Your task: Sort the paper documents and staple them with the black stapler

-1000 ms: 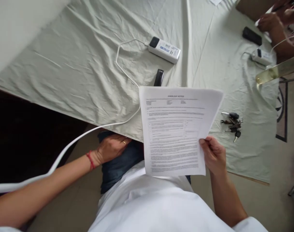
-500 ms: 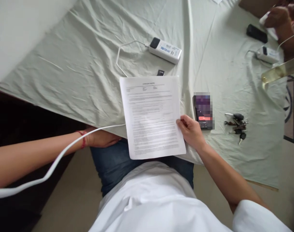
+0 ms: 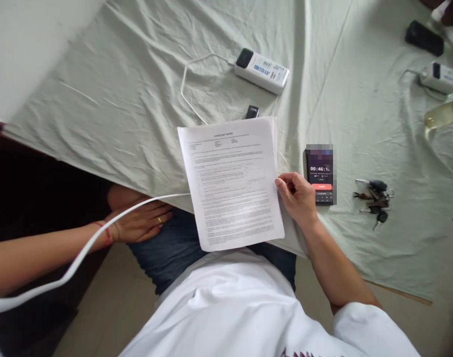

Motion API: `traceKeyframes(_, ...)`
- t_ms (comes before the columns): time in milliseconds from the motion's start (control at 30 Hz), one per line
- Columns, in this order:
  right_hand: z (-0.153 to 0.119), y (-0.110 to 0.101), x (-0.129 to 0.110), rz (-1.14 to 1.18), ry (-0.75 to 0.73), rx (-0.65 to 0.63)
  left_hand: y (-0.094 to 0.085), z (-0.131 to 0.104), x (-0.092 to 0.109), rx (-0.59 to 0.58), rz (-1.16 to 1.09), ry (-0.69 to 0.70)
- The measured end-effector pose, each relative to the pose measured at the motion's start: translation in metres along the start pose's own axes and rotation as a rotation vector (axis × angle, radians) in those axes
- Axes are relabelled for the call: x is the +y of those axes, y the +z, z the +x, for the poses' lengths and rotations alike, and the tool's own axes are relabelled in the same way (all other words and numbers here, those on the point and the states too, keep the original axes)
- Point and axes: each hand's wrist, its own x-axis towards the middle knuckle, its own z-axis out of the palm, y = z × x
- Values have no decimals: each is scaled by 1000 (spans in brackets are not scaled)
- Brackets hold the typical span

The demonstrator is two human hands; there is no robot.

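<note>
Printed sheets of paper (image 3: 231, 183), more than one by their right edge, lie over the front edge of the cloth-covered table and above my lap. My right hand (image 3: 296, 196) pinches their right edge between thumb and fingers. On my thigh in blue jeans (image 3: 174, 248) rests my left hand (image 3: 140, 222), palm down, fingers stretched out and holding nothing; a ring and a red wrist string show on it. A white cable (image 3: 137, 204) passes above that hand and runs to the left edge of the papers, where its end is hidden.
Beyond the papers a white power bank (image 3: 261, 71) with a cable and a small black object (image 3: 252, 111) lie on the tablecloth (image 3: 137, 99). A phone (image 3: 320, 181) and keys (image 3: 375, 198) are to the right. Farther right are a black case (image 3: 424, 37), another white device (image 3: 440, 78) and a bottle (image 3: 445, 114).
My left hand has drawn back leftward from the table edge and now shows its fingers on my thigh. The papers have tilted slightly. The camera view has shifted, and the other person's hand is no longer clearly seen.
</note>
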Motion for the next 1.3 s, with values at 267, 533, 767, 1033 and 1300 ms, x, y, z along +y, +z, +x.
traceKeyframes(267, -1, 4, 0, -110, -7, -82, 10, -11, 1, 15, -13, -25)
traceKeyframes(533, 0, 2, 2, -127, -8, -73, 10, -10, 1, 9, -16, -31)
traceKeyframes(767, 1, 0, 3, -147, -36, -85, 12, -9, 1, 37, -23, -26)
traceKeyframes(1033, 1, 0, 4, -140, -32, -62, 11, -7, 4, 80, -23, -35)
traceKeyframes(1300, -1, 0, 6, -86, 30, 7, 3, -6, 6, 44, -13, -54)
